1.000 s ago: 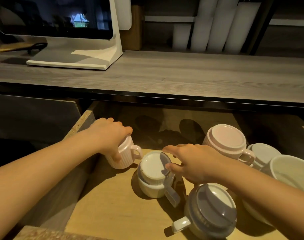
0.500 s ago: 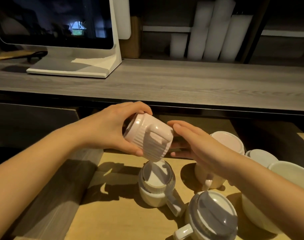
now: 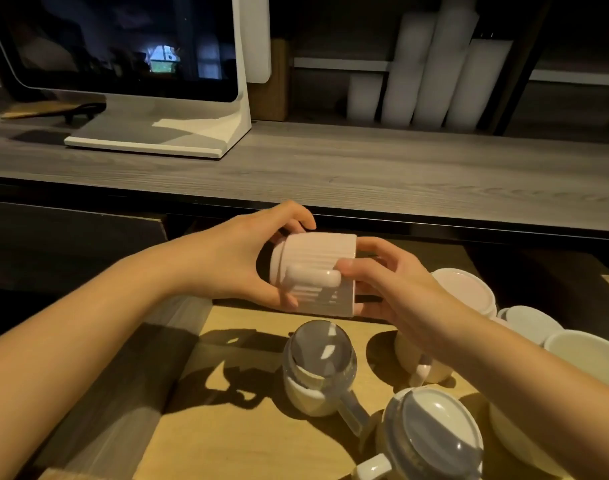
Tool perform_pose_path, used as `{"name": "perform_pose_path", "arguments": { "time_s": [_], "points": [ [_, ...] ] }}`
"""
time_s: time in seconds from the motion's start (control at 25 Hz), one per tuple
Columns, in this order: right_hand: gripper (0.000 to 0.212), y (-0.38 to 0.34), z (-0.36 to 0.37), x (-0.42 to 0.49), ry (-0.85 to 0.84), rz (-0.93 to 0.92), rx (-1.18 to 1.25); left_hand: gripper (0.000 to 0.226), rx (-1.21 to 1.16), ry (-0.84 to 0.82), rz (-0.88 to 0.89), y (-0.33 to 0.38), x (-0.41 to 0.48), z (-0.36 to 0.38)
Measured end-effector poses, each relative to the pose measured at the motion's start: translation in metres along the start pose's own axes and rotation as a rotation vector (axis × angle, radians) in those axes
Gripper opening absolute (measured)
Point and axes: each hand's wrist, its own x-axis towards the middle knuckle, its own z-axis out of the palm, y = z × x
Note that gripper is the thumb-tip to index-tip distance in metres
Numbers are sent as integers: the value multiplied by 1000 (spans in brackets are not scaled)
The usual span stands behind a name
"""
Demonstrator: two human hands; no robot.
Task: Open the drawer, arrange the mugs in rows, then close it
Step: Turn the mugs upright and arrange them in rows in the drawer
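ribbed mug (image 3: 315, 271) sideways (both hands), open drawer (image 3: 247, 427) of mugs

The right hand (image 3: 396, 289) is covering the open end of the ribbed pink mug (image 3: 313, 273), so its inside is not showing. The right forearm is hiding most of the upturned pink mug (image 3: 464, 289) at centre right. The bottom edge is cutting off the grey-lidded mug (image 3: 431, 441), and the right edge the cream bowl (image 3: 587, 351). The monitor (image 3: 123, 46) is running off the upper left. Deep shadow is swallowing the drawer's (image 3: 247, 427) back.
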Motion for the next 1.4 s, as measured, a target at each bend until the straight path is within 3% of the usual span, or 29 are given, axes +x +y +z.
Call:
{"name": "perform_pose_path", "arguments": {
  "time_s": [0.16, 0.36, 0.68, 0.96, 1.16, 1.4],
  "points": [
    [51, -7, 9, 12, 81, -57, -300, 90, 32, -174, -95, -9, -1, -4],
    [69, -21, 40, 44, 52, -146, -649, 87, 160, -144, -242, -24, -3, -16],
    [69, 9, 85, 73, -34, -147, -1005, 90, 376, -388, -510, -44, -2, 0],
    [60, 29, 109, 87, -111, -130, -1199, 87, 615, -471, -570, -58, 0, 9],
    [58, 37, 115, 94, -128, -159, -1212, 80, 607, -484, -573, -60, 2, 11],
    [63, 18, 84, 75, -270, -111, -1188, 78, 649, -474, -546, -60, 4, 18]
  ]
}}
